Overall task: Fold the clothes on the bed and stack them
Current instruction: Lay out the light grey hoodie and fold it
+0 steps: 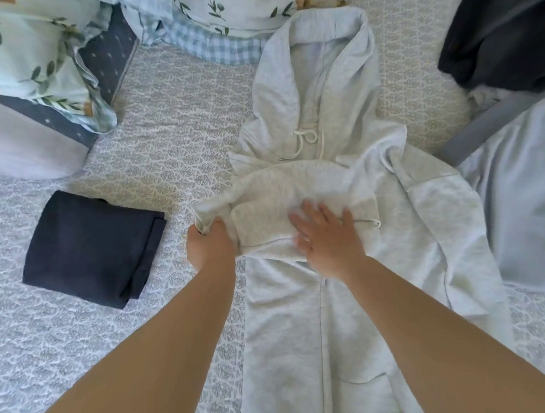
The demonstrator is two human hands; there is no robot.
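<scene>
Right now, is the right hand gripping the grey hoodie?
No, the right hand lies flat with fingers spread on the grey hoodie; only the left hand grips it.

Bare bedspread (168, 123) seen open across centre frame, bounded at left by folded navy cloth (90, 248), at upper left by pillows (25, 62), centre right taken up by spread hoodie (322, 106), upper right blocked by dark clothes (503, 22)

- Left hand (210, 243): reaching forward on an extended bare forearm, fingers curling in a tight pinching grip.
- Right hand (326, 238): pressing downward, palm flat, fingers spreading straight.
</scene>
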